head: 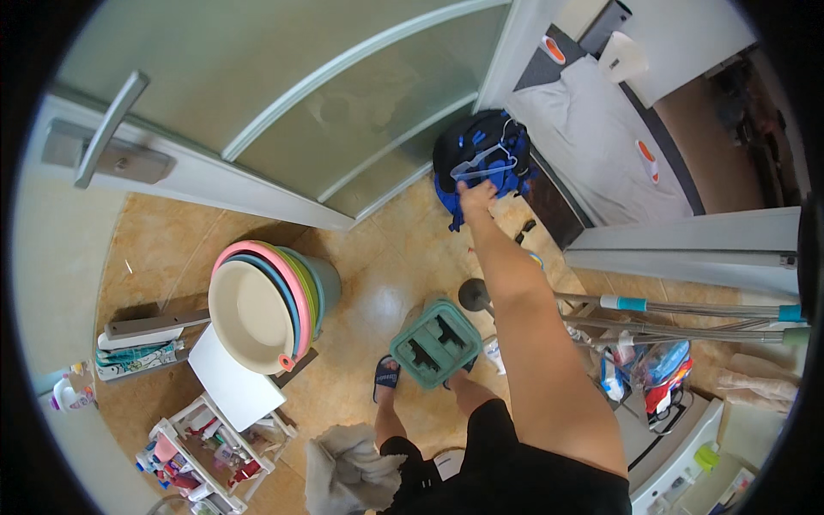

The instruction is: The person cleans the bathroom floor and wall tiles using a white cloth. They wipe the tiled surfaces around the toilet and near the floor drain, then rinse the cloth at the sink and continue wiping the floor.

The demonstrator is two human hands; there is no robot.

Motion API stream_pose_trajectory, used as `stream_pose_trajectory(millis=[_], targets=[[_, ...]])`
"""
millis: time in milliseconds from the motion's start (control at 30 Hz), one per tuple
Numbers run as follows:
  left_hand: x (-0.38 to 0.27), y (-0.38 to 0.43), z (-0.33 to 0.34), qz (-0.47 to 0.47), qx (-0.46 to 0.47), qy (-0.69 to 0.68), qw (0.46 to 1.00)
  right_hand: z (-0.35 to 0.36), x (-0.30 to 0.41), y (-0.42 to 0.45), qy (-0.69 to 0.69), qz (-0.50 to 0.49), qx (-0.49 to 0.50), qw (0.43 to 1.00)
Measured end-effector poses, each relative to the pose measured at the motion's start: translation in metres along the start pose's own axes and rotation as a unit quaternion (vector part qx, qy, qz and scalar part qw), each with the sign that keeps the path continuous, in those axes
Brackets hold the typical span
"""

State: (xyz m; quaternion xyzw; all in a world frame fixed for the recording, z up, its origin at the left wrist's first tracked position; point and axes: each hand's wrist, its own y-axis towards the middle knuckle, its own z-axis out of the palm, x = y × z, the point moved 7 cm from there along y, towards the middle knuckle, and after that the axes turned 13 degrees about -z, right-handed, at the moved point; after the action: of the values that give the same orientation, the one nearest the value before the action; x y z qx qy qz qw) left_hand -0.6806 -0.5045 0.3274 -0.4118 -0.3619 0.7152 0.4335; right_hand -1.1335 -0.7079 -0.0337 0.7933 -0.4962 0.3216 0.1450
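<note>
My right hand [476,198] reaches forward over the tiled floor, its fingers at the lower edge of a translucent plastic clothes hanger [479,172]. Whether the fingers grip the hanger or just lie close to it, I cannot tell. Behind the hanger is a black and blue backpack [456,145], which stands on the floor beside a glazed door. My left hand is out of view. A grey cloth [351,470] hangs at my left side, and what holds it is hidden. Between my feet and the door stands a green plastic stool [436,344] with cutouts in its top.
Nested basins [252,315] stand on the left beside a white rack [212,444] of bottles. The door [386,109] bears a lever handle [109,132]. Mop poles [695,309] cross the right, above bagged goods [663,370]. A draped grey cloth [599,135] lies beyond the doorway.
</note>
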Motion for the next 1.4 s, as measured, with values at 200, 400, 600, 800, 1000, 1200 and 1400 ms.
stream_pose_trajectory(millis=[200,400,600,800,1000,1200,1400], targets=[[-0.025,0.024,0.074,0.024,0.103,0.196,0.975,-0.034,-0.045,-0.124,0.196,-0.186,0.077,0.960],[-0.037,0.037,0.077,0.049,0.150,0.200,0.967,-0.223,0.075,-0.292,0.598,0.091,0.263,0.751],[0.043,0.073,0.094,0.068,0.126,0.238,0.961,-0.305,0.159,-0.408,0.678,0.119,0.050,0.724],[0.081,0.022,0.128,-0.157,0.360,0.209,0.896,-0.370,0.165,-0.459,0.708,0.134,-0.190,0.667],[0.162,-0.035,0.148,-0.178,0.461,0.390,0.777,-0.439,0.138,-0.515,0.672,0.127,-0.223,0.695],[0.261,-0.027,0.093,0.261,0.374,0.739,0.496,-0.471,0.071,-0.556,0.839,0.080,-0.244,0.480],[0.303,-0.182,0.064,0.085,0.563,0.792,0.219,-0.521,-0.040,-0.648,0.840,0.101,-0.339,0.412]])
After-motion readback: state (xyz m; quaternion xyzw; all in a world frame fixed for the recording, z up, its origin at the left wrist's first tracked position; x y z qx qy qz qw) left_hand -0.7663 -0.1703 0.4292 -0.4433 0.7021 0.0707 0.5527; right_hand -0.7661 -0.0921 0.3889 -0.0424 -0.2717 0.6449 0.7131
